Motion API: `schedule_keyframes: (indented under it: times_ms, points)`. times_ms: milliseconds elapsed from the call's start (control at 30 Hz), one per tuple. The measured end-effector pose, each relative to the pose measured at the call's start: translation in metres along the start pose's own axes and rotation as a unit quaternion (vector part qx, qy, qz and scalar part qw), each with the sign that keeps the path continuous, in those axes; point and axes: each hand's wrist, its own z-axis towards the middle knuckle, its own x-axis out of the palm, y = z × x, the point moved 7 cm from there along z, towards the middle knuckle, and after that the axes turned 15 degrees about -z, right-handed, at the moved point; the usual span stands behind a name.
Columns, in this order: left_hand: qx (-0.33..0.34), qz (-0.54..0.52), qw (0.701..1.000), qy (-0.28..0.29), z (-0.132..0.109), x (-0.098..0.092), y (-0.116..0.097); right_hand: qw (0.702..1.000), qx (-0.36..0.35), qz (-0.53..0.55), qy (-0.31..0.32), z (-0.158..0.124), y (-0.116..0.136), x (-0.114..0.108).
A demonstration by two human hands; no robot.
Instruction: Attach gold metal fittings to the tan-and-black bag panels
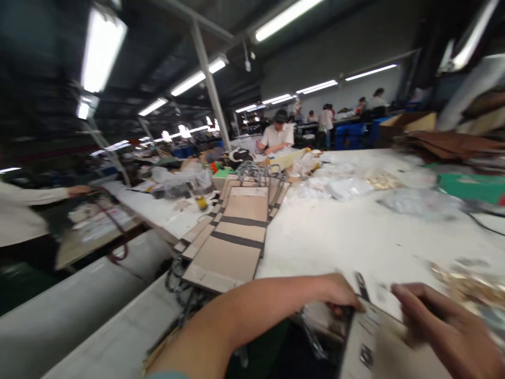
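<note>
bare left arm (252, 316) reaches along the near side of the desk (331, 237), and the left hand (341, 292) is clamped on the top corner of a beige panel (394, 347) at the lower right, by the desk's near edge. the right hand (450, 326) is just over that panel with its fingers bent; blur hides whether they pinch anything, so i cannot tell. if the left hand's hold slackened, the panel could slip, since only one corner looks gripped.

a fanned pile of banded panels (240, 258) lies close beyond the left arm, with grey cords (177, 287) hanging at its near end. a bump from the elbow could slide the top ones askew, or a cord could snag. loose gold-coloured pieces (469, 284) sit near the right hand; a wide sweep of it could scatter them.
</note>
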Motion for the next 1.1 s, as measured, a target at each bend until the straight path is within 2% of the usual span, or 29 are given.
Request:
schedule_keyframes:
  times_ms: [67,200,333,400,467,533,600,733,900,1100]
  points:
    - [0.032,0.003,0.999,0.016,0.007,-0.003,-0.001,0.996,0.013,0.078,-0.033,-0.008,0.010,-0.008]
    - [0.071,-0.015,0.996,0.046,0.039,-0.004,0.005,0.973,0.020,0.206,-0.104,-0.004,0.022,-0.016]
    - [0.077,-0.042,0.995,0.055,0.046,-0.001,0.010,0.900,-0.009,0.397,-0.179,0.004,0.035,-0.032]
    - [0.079,-0.054,0.994,0.052,0.045,-0.001,0.011,0.876,-0.019,0.446,-0.186,0.009,0.041,-0.027]
    - [0.083,-0.063,0.993,0.048,0.043,-0.001,0.010,0.878,-0.011,0.450,-0.163,0.015,0.045,-0.010]
    - [0.088,-0.072,0.992,0.047,0.042,0.000,0.010,0.895,0.007,0.428,-0.125,0.021,0.046,0.008]
    - [0.091,-0.081,0.991,0.050,0.042,0.000,0.011,0.909,0.014,0.406,-0.094,0.026,0.049,0.017]
    - [0.094,-0.089,0.990,0.063,0.043,0.001,0.012,0.907,-0.029,0.407,-0.103,0.028,0.058,0.006]
    - [0.107,-0.089,0.986,0.087,0.039,-0.001,0.012,0.957,-0.019,0.285,-0.047,0.028,0.059,0.018]
    - [0.123,-0.088,0.983,0.106,0.038,-0.001,0.014,0.949,-0.088,0.298,-0.051,0.039,0.082,0.015]
